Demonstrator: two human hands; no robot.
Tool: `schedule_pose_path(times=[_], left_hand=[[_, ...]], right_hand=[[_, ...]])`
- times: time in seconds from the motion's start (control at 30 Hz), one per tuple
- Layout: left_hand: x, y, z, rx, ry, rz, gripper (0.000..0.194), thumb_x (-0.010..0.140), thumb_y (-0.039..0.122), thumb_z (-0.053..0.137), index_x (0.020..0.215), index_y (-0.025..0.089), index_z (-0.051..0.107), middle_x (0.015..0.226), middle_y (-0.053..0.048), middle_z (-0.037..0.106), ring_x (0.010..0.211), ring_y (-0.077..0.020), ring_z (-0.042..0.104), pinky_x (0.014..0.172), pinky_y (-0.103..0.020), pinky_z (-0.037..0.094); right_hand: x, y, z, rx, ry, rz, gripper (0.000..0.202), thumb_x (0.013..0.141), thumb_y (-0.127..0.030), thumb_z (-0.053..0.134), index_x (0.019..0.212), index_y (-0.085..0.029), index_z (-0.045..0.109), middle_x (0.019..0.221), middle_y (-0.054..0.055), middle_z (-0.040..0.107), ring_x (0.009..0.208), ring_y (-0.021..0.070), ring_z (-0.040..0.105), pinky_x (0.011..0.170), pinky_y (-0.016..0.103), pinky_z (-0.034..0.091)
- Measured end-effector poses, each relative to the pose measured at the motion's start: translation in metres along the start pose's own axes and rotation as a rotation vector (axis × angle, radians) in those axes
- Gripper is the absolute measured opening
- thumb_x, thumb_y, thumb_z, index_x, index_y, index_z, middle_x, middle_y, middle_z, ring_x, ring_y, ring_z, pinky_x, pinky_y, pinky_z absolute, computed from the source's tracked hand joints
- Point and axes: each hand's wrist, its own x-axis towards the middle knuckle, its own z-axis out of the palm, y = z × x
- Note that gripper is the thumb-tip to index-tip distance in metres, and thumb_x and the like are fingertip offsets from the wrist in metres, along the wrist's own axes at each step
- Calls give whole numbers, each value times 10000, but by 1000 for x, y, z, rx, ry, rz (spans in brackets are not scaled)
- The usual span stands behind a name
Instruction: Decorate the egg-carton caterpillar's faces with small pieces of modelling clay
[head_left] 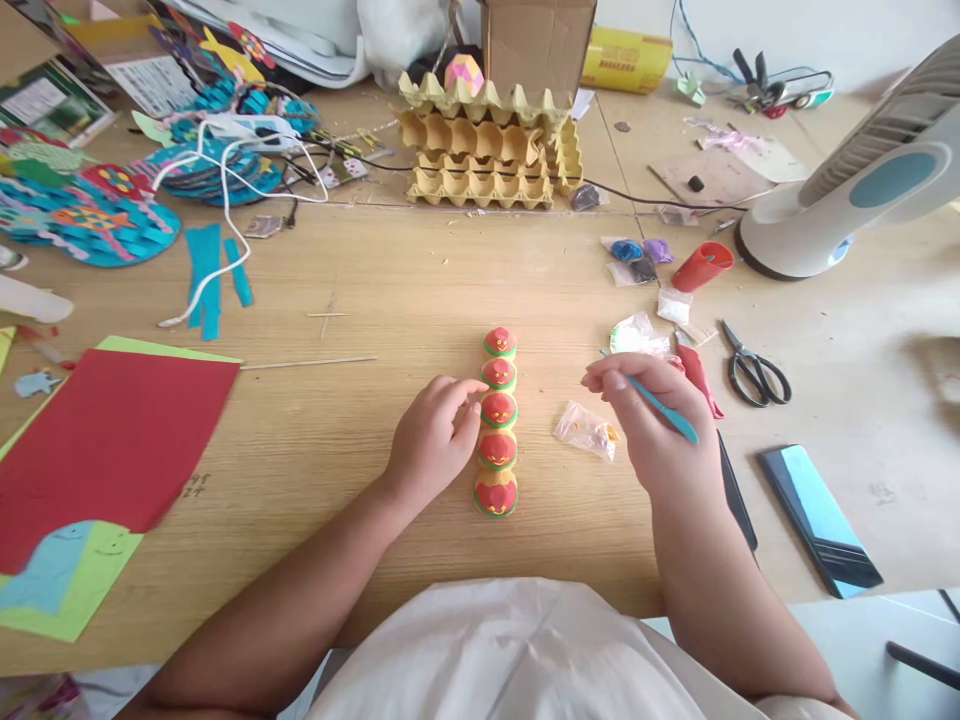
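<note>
A column of several egg-carton cups [498, 409], red on top with green rims and small yellow faces, stands on the wooden table in front of me. My left hand [439, 435] is at the left side of the column, its fingertips at the second and third cups, fingers bent and partly apart, holding nothing visible. To the right, my right hand [660, 420] is closed around a thin blue tool [667, 408], its tip pointing up and left. Between the column and my right hand lies a small clear plastic bag [587, 430] with orange bits inside.
Black scissors [756, 372], a phone [821, 520], a red cup [703, 266] and a white fan [832, 200] are on the right. Stacked egg cartons [487, 150] stand at the back. Red paper [127, 430], blue strips [205, 280] and a white cable [225, 200] are on the left.
</note>
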Motion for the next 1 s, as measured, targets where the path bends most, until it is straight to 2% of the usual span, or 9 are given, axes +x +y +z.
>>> schedule_pose_path(times=[0.1, 0.23, 0.37, 0.53, 0.83, 0.93, 1.0], left_hand=[[-1, 0, 1, -16, 2, 6, 236, 964, 209, 538, 1154, 256, 669, 1046, -56, 652, 962, -225, 634, 825, -358, 513], [-3, -2, 3, -27, 7, 27, 229, 960, 202, 546, 1149, 254, 664, 1060, -58, 658, 988, -227, 634, 834, -357, 510], [-3, -4, 5, -20, 4, 39, 218, 965, 207, 545, 1146, 253, 656, 1050, -60, 659, 989, -230, 631, 825, -357, 510], [-2, -4, 5, -27, 1, 49, 216, 957, 182, 544, 1131, 247, 655, 1033, -57, 659, 982, -224, 630, 815, -346, 510], [-3, -2, 2, -96, 73, 62, 220, 949, 141, 549, 1119, 219, 665, 984, -33, 630, 922, -180, 614, 795, -311, 513], [-2, -2, 1, -128, 118, 86, 229, 933, 106, 559, 1101, 216, 670, 951, -23, 611, 900, -167, 602, 780, -295, 504], [-2, -2, 1, -148, 145, 106, 232, 926, 91, 565, 1091, 214, 672, 925, -17, 596, 875, -161, 593, 771, -289, 498]], right_hand=[[-4, 3, -14, -372, -178, -143, 110, 978, -291, 623, 1003, -291, 730, 921, 48, 714, 874, 253, 660, 805, 424, 509], [-11, 36, -21, -732, -368, -113, 149, 979, -242, 573, 999, -228, 720, 948, 106, 705, 896, 311, 655, 761, 451, 500], [-14, 60, -21, -820, -461, -104, 174, 970, -196, 569, 1038, -220, 728, 971, 117, 687, 938, 312, 641, 808, 450, 517], [-11, 62, -18, -858, -539, -86, 140, 965, -198, 596, 929, -205, 731, 934, 107, 676, 902, 286, 626, 786, 406, 503], [-13, 68, -9, -1044, -482, -167, 165, 973, -209, 594, 860, -178, 710, 892, 88, 675, 859, 240, 627, 729, 340, 436], [-13, 68, -11, -987, -460, -191, 149, 965, -202, 595, 871, -174, 708, 888, 88, 673, 852, 243, 617, 733, 343, 430], [-12, 63, -15, -858, -415, -193, 140, 968, -197, 582, 901, -175, 703, 905, 90, 672, 854, 242, 614, 751, 349, 437]])
